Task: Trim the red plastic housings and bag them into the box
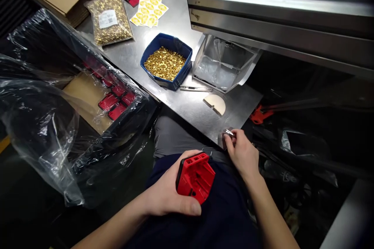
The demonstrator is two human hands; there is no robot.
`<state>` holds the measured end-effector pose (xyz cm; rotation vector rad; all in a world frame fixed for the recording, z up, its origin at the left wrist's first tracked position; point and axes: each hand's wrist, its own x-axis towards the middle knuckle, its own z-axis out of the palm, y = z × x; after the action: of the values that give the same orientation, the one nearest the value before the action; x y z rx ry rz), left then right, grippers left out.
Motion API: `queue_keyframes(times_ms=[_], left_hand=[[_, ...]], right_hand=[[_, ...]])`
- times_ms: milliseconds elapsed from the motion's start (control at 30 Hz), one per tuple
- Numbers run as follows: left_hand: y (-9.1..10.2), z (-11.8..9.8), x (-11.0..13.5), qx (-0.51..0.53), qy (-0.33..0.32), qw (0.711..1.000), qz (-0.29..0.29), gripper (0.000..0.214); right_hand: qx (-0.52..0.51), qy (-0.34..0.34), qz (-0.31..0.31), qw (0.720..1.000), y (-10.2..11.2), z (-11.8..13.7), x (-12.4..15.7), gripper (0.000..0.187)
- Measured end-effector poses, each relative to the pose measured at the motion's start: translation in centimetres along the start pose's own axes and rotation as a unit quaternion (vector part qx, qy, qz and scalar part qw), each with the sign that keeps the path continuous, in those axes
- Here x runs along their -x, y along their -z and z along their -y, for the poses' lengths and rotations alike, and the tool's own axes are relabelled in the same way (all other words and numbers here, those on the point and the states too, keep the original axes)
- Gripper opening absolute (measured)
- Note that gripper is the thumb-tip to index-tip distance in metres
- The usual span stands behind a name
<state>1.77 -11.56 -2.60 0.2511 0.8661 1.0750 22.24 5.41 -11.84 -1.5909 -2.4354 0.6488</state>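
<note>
My left hand [169,190] is wrapped round a red plastic housing [195,179] with a black rim, its hollow inside facing up, held above my lap. At the front corner of the metal bench, my right hand [241,151] is closed on a small silver metal tool [228,133]; its kind is not clear, as the fingers cover most of it. A pale half-round piece [215,104] with a slot lies on the bench just beyond that hand. Farther back a blue bin [182,74] holds many small gold-coloured metal parts [165,63].
Left of the bench, a box lined with clear plastic [43,132] holds several red parts [117,103]. A metal chute [224,66], a slim metal knife-like tool [195,88], a bag of brass parts [109,19] and yellow sticker sheets [149,9] are on the bench. A machine frame [263,19] overhangs the right.
</note>
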Motion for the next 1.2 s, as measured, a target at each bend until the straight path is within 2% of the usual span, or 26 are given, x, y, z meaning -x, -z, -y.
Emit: queue_keyframes(times_ms=[133,200,333,500,700,800,933,1033,1133,1200], left_hand=[[0.0,-0.1,-0.4,-0.022,-0.005,1.0,0.016,0.106],[0.1,-0.1,-0.5,-0.015,-0.006,1.0,0.025,0.107],[0.3,0.0,-0.4,0.047,-0.014,0.998,0.04,0.102],[0.6,0.2,-0.3,0.102,0.002,0.993,0.066,0.09],[1.1,0.3,-0.5,0.12,0.001,0.99,0.073,0.092],[1.2,0.3,-0.4,0.127,-0.001,0.988,0.088,0.092],[1.3,0.3,-0.2,0.14,-0.002,0.985,0.104,0.088],[1.5,0.2,-0.2,0.123,0.011,0.986,0.113,0.092],[1.6,0.1,-0.3,0.111,0.031,0.986,0.124,0.097],[1.6,0.0,-0.4,0.116,0.037,0.984,0.133,0.096]], right_hand=[[0.008,0.002,0.005,1.0,0.4,-0.2,-0.3,0.036],[0.003,0.005,0.016,1.0,0.5,-0.2,-0.5,0.032],[-0.038,0.013,0.044,0.998,1.3,0.5,-0.5,0.027],[-0.089,0.025,0.034,0.995,2.1,1.6,-0.2,0.029],[-0.049,0.092,0.029,0.994,-0.5,1.8,-2.4,0.022],[-0.039,0.104,0.022,0.994,-1.4,2.3,-3.4,0.025],[-0.075,0.111,-0.001,0.991,0.2,4.6,-2.8,0.027],[-0.161,0.116,0.026,0.98,2.4,7.0,-1.5,0.021],[-0.249,0.073,0.08,0.962,3.6,8.3,-0.9,0.019],[-0.258,0.025,0.096,0.961,3.8,8.5,-1.2,0.024]])
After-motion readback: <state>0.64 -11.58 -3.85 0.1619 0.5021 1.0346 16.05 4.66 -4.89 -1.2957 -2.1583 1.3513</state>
